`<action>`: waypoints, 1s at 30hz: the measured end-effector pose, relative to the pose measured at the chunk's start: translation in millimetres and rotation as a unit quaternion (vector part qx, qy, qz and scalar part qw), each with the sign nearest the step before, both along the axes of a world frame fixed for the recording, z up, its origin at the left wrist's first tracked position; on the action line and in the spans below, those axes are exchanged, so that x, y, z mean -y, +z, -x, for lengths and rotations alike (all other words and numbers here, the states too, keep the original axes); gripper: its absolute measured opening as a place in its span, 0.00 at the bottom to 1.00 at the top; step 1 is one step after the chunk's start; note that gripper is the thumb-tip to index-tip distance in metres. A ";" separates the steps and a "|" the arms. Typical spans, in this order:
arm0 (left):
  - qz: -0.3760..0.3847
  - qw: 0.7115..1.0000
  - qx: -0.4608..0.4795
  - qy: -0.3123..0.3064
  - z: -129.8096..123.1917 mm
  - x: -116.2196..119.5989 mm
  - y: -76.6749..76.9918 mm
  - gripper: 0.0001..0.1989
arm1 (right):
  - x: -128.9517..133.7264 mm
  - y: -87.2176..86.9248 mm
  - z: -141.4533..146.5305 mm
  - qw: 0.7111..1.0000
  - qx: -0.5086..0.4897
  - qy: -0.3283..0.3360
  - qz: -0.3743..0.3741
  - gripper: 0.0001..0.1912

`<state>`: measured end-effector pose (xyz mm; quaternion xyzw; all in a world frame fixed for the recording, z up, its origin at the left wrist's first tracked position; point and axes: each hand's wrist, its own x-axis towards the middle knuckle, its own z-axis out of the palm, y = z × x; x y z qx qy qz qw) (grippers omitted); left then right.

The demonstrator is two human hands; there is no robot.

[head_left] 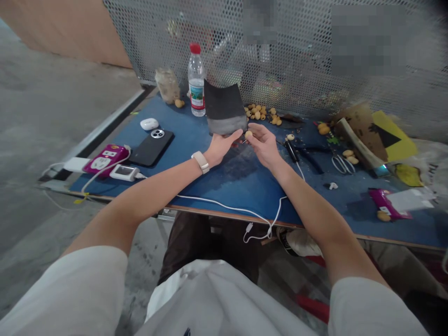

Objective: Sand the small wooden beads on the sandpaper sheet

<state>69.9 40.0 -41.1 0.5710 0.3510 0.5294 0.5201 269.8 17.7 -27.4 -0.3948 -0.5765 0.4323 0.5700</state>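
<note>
White sleeves (63,298) frame both forearms. Left hand (222,147) grips a black abrasive sheet (224,109) upright, its lower edge held in the fingers. Right hand (264,147) pinches one wooden bead (248,134) at the fingertips, just beside the sheet. Keep this pinch firm and the sheet steady. More beads (257,112) lie piled behind the sheet on the blue bench (241,186). A water bottle (196,81) stands nearby, and a phone (152,147) lies flat. Perforated metal screen (280,60) backs the bench; concrete floor (52,93) spreads left.
</note>
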 end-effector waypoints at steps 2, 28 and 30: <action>-0.006 1.000 0.001 0.016 0.7 -2.1 -0.5 0.19 | 0.6 0.1 -0.3 1.000 0.005 0.000 0.007 0.47; -0.168 0.976 -0.127 0.055 18.6 -18.8 -3.0 0.22 | -4.0 -6.1 -4.2 0.998 -0.024 0.063 0.007 0.37; -0.170 0.976 -0.130 0.038 17.9 -18.4 -3.7 0.24 | -4.9 -6.4 -4.1 0.998 -0.023 0.057 0.010 0.39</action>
